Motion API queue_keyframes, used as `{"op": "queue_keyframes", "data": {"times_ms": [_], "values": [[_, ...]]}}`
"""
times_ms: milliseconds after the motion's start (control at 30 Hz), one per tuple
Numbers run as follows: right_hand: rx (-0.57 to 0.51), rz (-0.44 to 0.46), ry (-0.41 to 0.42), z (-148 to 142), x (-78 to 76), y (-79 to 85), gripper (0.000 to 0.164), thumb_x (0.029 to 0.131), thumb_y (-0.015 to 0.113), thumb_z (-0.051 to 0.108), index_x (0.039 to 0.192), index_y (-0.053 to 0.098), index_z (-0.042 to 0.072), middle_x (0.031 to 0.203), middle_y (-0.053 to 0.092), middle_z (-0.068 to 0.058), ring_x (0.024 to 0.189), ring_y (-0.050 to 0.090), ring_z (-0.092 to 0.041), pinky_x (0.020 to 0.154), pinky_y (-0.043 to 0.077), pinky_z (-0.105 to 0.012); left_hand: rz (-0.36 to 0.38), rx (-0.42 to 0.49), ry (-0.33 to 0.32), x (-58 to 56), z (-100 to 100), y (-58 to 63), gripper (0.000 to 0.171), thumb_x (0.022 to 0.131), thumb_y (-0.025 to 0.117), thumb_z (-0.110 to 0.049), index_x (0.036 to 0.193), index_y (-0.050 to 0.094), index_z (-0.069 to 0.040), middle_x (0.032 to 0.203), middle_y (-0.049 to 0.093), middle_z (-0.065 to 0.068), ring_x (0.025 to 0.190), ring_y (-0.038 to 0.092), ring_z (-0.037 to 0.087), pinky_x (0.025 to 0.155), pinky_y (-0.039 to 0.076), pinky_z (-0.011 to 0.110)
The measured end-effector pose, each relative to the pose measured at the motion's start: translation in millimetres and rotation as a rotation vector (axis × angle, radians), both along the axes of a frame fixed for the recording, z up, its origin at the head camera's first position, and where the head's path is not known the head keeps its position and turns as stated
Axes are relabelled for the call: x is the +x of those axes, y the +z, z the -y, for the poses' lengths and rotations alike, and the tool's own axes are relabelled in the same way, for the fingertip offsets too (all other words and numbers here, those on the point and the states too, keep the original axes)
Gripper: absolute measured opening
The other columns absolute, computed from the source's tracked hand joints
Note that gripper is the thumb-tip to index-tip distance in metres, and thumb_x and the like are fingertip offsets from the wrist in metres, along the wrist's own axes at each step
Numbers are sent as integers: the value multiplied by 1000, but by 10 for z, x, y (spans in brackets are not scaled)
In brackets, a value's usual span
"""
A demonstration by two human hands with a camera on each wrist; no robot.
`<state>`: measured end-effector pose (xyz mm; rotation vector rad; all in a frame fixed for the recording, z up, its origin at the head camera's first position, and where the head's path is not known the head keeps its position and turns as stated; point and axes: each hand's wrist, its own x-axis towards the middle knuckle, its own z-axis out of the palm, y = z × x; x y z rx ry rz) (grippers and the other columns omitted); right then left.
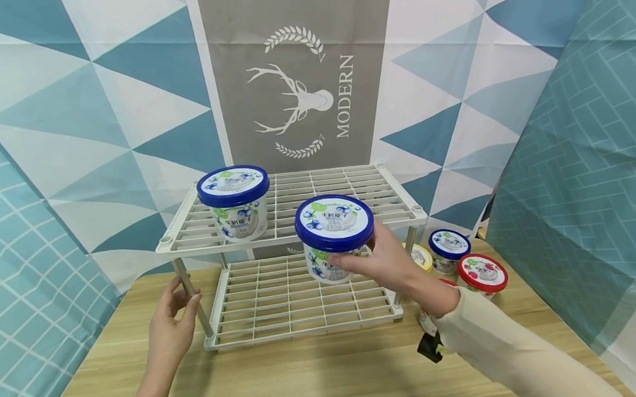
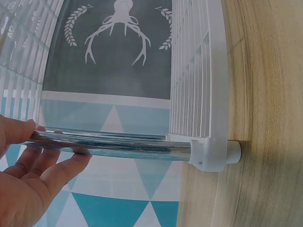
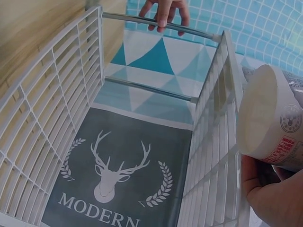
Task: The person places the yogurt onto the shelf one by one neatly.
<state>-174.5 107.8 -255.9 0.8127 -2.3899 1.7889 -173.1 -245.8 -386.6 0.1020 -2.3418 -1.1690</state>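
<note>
My right hand (image 1: 377,258) grips a round tub with a blue lid (image 1: 335,236), its label printed with blueberries, in front of the upper shelf's front edge. In the right wrist view the white bottom of this tub (image 3: 258,113) shows, with fingers round its side. A second blue-lidded tub (image 1: 235,203) stands on the left of the white two-tier rack's upper shelf (image 1: 317,189). With thumb and fingers my left hand (image 1: 170,326) holds the rack's front left metal post (image 2: 118,146), as the left wrist view also shows.
The lower shelf (image 1: 301,295) sits just above the wooden table (image 1: 284,374). Right of the rack stand more tubs: one with a blue lid (image 1: 449,245), one with a yellow lid (image 1: 421,258) and red-lidded ones (image 1: 482,272). A patterned cloth (image 1: 144,81) hangs behind.
</note>
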Motion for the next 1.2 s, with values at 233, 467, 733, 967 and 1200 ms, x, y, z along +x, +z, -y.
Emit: {"op": "queue_keyframes", "data": {"times_ms": [233, 467, 733, 967, 1200], "values": [[-8, -41, 8, 1, -11, 45, 76, 77, 74, 21, 140, 32, 11, 135, 46, -13, 126, 45, -31, 99, 42, -50, -32, -9, 13, -3, -8, 10, 44, 94, 57, -13, 136, 43, -10, 99, 61, -7, 84, 42, -24, 73, 33, 1], [14, -62, 8, 6, -48, 118, 75, 77, 73, 20, 140, 33, 13, 135, 46, -11, 126, 46, -30, 99, 43, -49, -48, -7, 15, -11, -1, -4, 44, 93, 57, -11, 135, 44, -8, 98, 61, -7, 83, 42, -24, 72, 32, 1], [10, -62, 4, 4, -97, 199, 73, 78, 72, 18, 140, 33, 11, 135, 48, -12, 123, 49, -31, 96, 46, -45, -57, -28, 8, -9, 5, -19, 44, 93, 57, -10, 135, 43, -8, 102, 63, 2, 85, 41, -26, 72, 32, 1], [-1, -39, 4, 32, -136, 247, 74, 78, 72, 16, 141, 32, 11, 136, 46, -13, 125, 48, -31, 96, 45, -46, -65, -31, 6, -10, 10, -28, 44, 93, 57, -10, 135, 43, -7, 100, 62, -4, 85, 41, -25, 74, 32, 2], [8, -58, -2, 63, -205, 273, 72, 78, 70, 19, 140, 33, 12, 134, 48, -11, 123, 50, -29, 95, 46, -44, -40, -11, 1, -4, -2, -14, 44, 95, 55, -13, 137, 42, -8, 108, 63, 12, 85, 41, -25, 72, 34, 1]]}}
